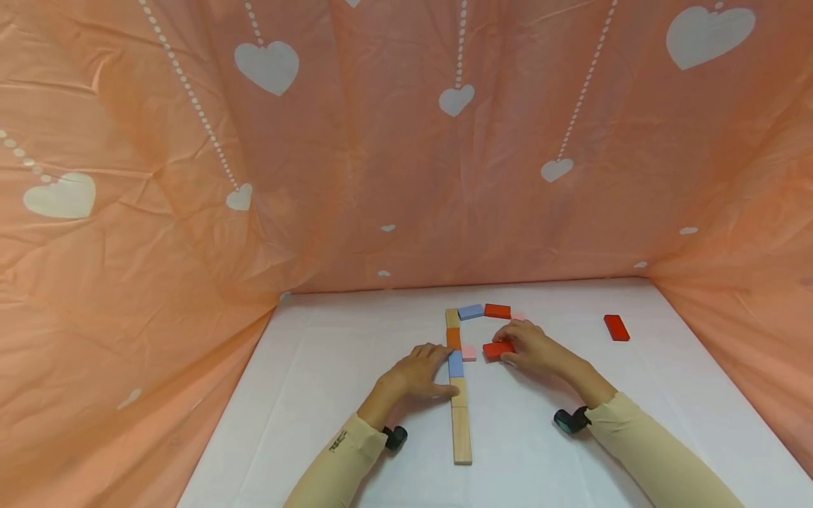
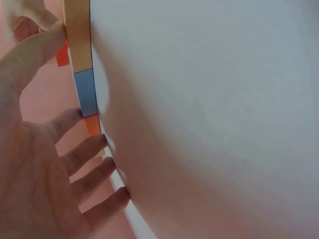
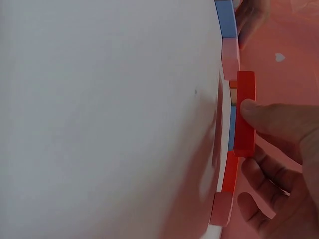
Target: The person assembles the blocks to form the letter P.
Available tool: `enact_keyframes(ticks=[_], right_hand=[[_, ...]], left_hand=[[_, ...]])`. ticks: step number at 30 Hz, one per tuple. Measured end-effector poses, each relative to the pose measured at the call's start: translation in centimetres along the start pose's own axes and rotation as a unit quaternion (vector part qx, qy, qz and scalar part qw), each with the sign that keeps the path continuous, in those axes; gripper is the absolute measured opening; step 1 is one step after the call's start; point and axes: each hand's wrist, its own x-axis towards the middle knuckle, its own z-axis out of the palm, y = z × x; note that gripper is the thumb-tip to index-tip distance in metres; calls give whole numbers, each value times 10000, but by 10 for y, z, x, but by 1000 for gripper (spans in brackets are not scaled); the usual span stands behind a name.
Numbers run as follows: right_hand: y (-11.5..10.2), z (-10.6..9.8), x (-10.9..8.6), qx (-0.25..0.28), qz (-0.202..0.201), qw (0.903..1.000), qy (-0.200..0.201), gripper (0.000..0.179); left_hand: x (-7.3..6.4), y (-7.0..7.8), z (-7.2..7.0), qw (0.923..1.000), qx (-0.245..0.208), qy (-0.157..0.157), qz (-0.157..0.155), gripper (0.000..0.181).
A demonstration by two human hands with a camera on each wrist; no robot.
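My right hand [image 1: 532, 346] pinches a red block [image 1: 495, 351] between thumb and fingers, just right of a short pink block [image 1: 468, 353]. In the right wrist view the red block [image 3: 245, 134] appears raised off the table, with a gap to its shadow. The left hand [image 1: 416, 370] has its fingers spread along a straight row of blocks. Its thumb touches a plain wooden block [image 1: 459, 391] and its index finger touches a blue block [image 1: 456, 365]. The pink block lies against the row's right side.
Farther up the row are an orange block [image 1: 453, 339] and a wooden block [image 1: 452, 317]. From its far end a blue block [image 1: 471, 312], a red block [image 1: 497, 310] and a partly hidden pink block [image 1: 518, 317] curve right. One red block [image 1: 616, 327] lies apart on the white table [image 1: 317, 353].
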Motion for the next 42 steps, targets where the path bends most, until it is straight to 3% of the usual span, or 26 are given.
enact_keyframes(ticks=[13,42], right_hand=[[-6,7,12,-122,-94,9999,7,22],[-9,13,17,-199,334,9991,-145,24]], left_hand=[[2,-1,1,10000,9,1,-20,91],[1,-1,2,10000,-20,59,-25,90]])
